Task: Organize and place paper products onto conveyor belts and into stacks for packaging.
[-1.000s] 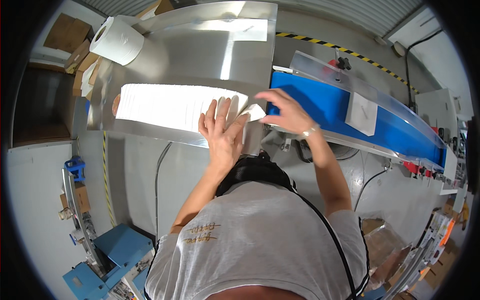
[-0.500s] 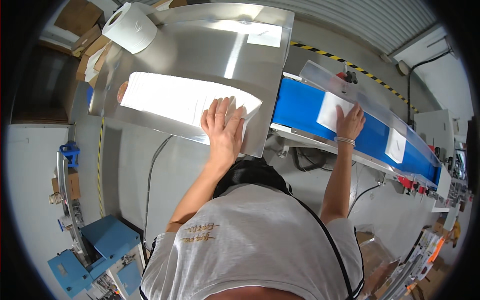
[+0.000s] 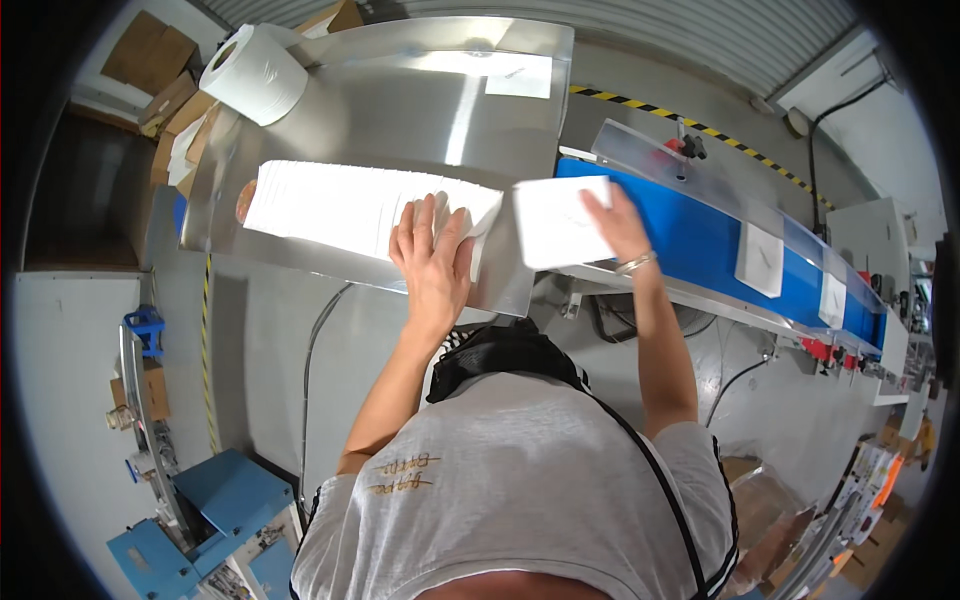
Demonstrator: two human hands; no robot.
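Observation:
On the metal table lies a long row of thin white square paper pieces, packed closely and leaning. My left hand rests on the row's right end, its fingers spread over the edges. Between the row and the blue conveyor belt, my right hand grips a single white paper square by its right side, slightly blurred. The square overlaps the belt's near end in view. Farther down the belt lie a white piece and another white piece.
A large white roll stands at the table's far left corner, and a flat white sheet lies at its far right. A clear guide rail with a black knob runs along the belt's far side. Cardboard boxes stand beyond the roll.
My right hand has left the piece on the belt and moved left, now gripping another square. Both belt pieces have shifted right. My left hand stays on the row.

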